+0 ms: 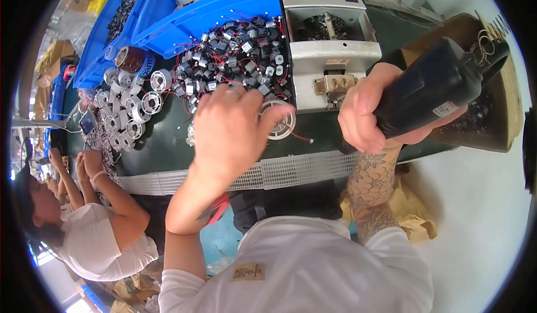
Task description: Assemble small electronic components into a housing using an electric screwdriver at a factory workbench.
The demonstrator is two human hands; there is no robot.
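Note:
My right hand (366, 109) is wrapped round a black electric screwdriver (428, 86), which is tilted; its tip is hidden. My left hand (229, 131) is at the near edge of a heap of small motors (232, 56) with red wires. Its fingers are bent, and their tips are hidden. The left thumb lies across a white round plastic housing (288, 127), partly covered by the hand. From the housing a red wire with a small plug trails to the right on the dark green tabletop. Just beyond the hands stands a grey screw feeder (335, 53) with small screws in its tray.
More white housings (134, 109) are heaped on the left, near a brown tape roll (130, 60). Blue bins (218, 12) line the back. A cardboard box (503, 137) stands at right. White perforated trim (291, 173) runs along the front edge. A co-worker (106, 235) sits at left.

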